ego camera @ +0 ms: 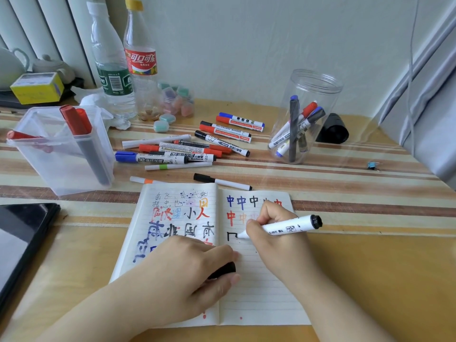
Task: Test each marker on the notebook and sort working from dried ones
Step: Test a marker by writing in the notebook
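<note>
I see my right hand (269, 233) gripping a white marker (283, 228) in a writing hold: fingers and thumb are curled tight round the barrel near the nib end. The marker's long axis runs from the nib at the left, on the paper, up and to the right, where its black end cap points away over the surface. The nib touches the right page of the open notebook (266, 292), just right of a fresh black stroke (231, 236) on the third row of test marks. That stroke reads dark and solid, so I judge this marker as working, though the character is not yet finished.

My left hand (187, 272) lies across the notebook's centre fold, pressing the pages flat, with its fingers curled round a black cap (223, 270). I judge this to be the cap of the marker in use. It lies just near and left of the nib, so recapping calls for a short move of the nib toward the left hand.

Two containers stand beyond the notebook: a square tub (61, 154) far left holding red markers, and a round clear jar (306, 117) far right holding several mixed ones. I cannot tell which is for working markers. The untested pile (182, 149) lies on the surface between them. The right hand is nearer the jar.
</note>
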The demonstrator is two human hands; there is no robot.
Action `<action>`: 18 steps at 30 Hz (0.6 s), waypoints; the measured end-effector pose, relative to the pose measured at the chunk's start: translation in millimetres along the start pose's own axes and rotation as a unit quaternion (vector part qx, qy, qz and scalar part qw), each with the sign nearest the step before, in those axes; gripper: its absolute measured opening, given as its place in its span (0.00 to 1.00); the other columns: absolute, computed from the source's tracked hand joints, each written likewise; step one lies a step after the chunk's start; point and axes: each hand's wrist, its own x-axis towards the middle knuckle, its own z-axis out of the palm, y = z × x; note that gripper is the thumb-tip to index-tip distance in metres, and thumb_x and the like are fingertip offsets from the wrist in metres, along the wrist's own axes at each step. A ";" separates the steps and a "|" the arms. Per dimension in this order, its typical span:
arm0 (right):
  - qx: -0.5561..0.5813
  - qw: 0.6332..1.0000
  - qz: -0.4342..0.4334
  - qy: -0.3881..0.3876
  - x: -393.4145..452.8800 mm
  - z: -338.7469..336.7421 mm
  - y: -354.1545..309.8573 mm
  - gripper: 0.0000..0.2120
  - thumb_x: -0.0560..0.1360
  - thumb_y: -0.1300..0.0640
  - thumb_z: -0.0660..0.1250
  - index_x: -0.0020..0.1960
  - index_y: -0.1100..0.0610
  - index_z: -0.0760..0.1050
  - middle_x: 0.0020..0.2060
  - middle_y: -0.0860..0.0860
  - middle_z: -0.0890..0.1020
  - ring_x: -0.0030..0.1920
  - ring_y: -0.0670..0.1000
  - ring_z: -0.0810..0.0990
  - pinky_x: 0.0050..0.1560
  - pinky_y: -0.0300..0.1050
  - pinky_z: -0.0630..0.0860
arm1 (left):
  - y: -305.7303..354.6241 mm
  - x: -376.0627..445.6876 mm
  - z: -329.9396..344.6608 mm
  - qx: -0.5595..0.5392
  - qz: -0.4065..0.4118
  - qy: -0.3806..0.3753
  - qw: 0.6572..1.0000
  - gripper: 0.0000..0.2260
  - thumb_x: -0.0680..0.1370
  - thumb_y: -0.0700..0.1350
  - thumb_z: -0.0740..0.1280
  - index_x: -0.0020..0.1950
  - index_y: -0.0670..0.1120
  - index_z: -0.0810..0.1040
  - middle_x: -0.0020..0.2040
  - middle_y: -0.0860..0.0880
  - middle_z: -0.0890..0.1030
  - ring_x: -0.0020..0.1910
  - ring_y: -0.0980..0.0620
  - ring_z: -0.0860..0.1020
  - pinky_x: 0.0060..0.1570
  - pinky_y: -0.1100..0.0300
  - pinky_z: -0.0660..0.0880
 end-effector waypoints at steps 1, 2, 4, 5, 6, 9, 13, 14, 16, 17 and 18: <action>0.001 1.000 -0.002 -0.001 0.0 -0.5 1.5 0.19 0.72 0.66 0.66 0.29 0.55 0.61 0.19 0.45 0.63 0.21 0.40 0.69 0.24 0.35 0.58 | 0.0 0.0 -0.3 -0.003 -0.002 0.001 1.000 0.12 0.77 0.53 0.60 0.53 0.50 0.78 0.27 0.56 0.71 0.26 0.57 0.71 0.23 0.64 0.69; 0.001 1.000 -0.007 -0.004 0.3 -0.7 2.5 0.18 0.72 0.65 0.67 0.29 0.55 0.61 0.20 0.45 0.63 0.21 0.41 0.66 0.24 0.35 0.58 | 0.0 0.0 -0.4 -0.007 -0.003 0.001 1.000 0.11 0.77 0.53 0.60 0.53 0.50 0.78 0.27 0.56 0.71 0.25 0.56 0.71 0.23 0.64 0.69; 0.008 1.000 -0.015 -0.020 0.4 -0.2 3.6 0.18 0.72 0.65 0.67 0.29 0.55 0.63 0.19 0.44 0.63 0.22 0.43 0.62 0.25 0.34 0.58 | -0.1 -0.2 -0.5 -0.007 -0.004 0.001 1.000 0.11 0.77 0.53 0.60 0.52 0.50 0.77 0.27 0.56 0.70 0.25 0.56 0.70 0.23 0.64 0.69; 0.010 0.999 -0.021 -0.032 -0.1 0.5 4.0 0.18 0.72 0.65 0.67 0.29 0.55 0.63 0.19 0.44 0.63 0.22 0.43 0.61 0.25 0.33 0.58 | -0.2 -0.3 -0.6 -0.004 -0.004 0.000 1.000 0.12 0.77 0.54 0.59 0.52 0.50 0.77 0.27 0.56 0.70 0.25 0.56 0.70 0.24 0.64 0.69; 0.008 0.999 -0.024 -0.042 -0.7 1.5 3.0 0.19 0.72 0.64 0.68 0.29 0.54 0.63 0.19 0.44 0.64 0.22 0.43 0.62 0.25 0.32 0.59 | -0.2 -0.4 -0.6 -0.002 -0.003 -0.001 1.000 0.12 0.77 0.54 0.59 0.52 0.50 0.77 0.27 0.56 0.70 0.25 0.56 0.70 0.24 0.64 0.69; 0.000 0.999 -0.009 -0.039 -1.2 1.5 1.6 0.18 0.72 0.64 0.67 0.30 0.55 0.62 0.19 0.44 0.64 0.21 0.42 0.65 0.25 0.33 0.59 | 0.0 -0.5 -0.6 -0.003 -0.005 -0.004 1.000 0.12 0.77 0.54 0.59 0.53 0.50 0.78 0.27 0.56 0.71 0.25 0.57 0.71 0.24 0.64 0.70; 0.002 1.000 0.014 -0.007 0.1 -1.6 1.2 0.18 0.73 0.64 0.66 0.30 0.57 0.62 0.18 0.44 0.64 0.20 0.39 0.69 0.24 0.35 0.58 | 0.3 -0.5 -0.5 -0.006 -0.009 -0.003 1.000 0.13 0.77 0.54 0.59 0.53 0.50 0.78 0.27 0.56 0.72 0.25 0.57 0.71 0.24 0.63 0.70; 0.001 1.000 0.011 -0.003 0.3 -1.6 0.8 0.17 0.73 0.63 0.67 0.30 0.56 0.62 0.18 0.44 0.64 0.20 0.40 0.69 0.24 0.35 0.58 | 0.5 -0.3 -0.5 -0.006 -0.010 -0.005 1.000 0.13 0.77 0.54 0.59 0.53 0.50 0.78 0.27 0.56 0.72 0.25 0.57 0.71 0.24 0.63 0.70; -0.006 1.000 0.001 0.006 1.7 -0.4 1.9 0.17 0.73 0.61 0.67 0.30 0.55 0.63 0.19 0.44 0.65 0.21 0.42 0.66 0.24 0.35 0.59 | 0.9 -0.7 -0.9 -0.006 -0.012 -0.007 1.000 0.12 0.77 0.54 0.59 0.53 0.51 0.78 0.27 0.56 0.72 0.25 0.57 0.71 0.24 0.63 0.70; -0.009 1.000 -0.003 0.007 2.6 0.3 2.6 0.17 0.73 0.60 0.68 0.30 0.55 0.63 0.19 0.44 0.66 0.21 0.43 0.65 0.24 0.34 0.59 | 1.2 -1.0 -1.0 -0.008 -0.013 -0.009 1.000 0.12 0.77 0.54 0.60 0.53 0.51 0.78 0.27 0.56 0.72 0.25 0.57 0.71 0.24 0.63 0.70; -0.011 1.000 -0.005 0.003 3.3 1.0 2.2 0.17 0.73 0.59 0.68 0.31 0.55 0.63 0.19 0.44 0.66 0.21 0.43 0.64 0.24 0.34 0.59 | 1.3 -1.1 -1.0 -0.010 -0.016 -0.012 1.000 0.12 0.77 0.54 0.60 0.53 0.51 0.78 0.28 0.57 0.73 0.25 0.57 0.71 0.24 0.64 0.70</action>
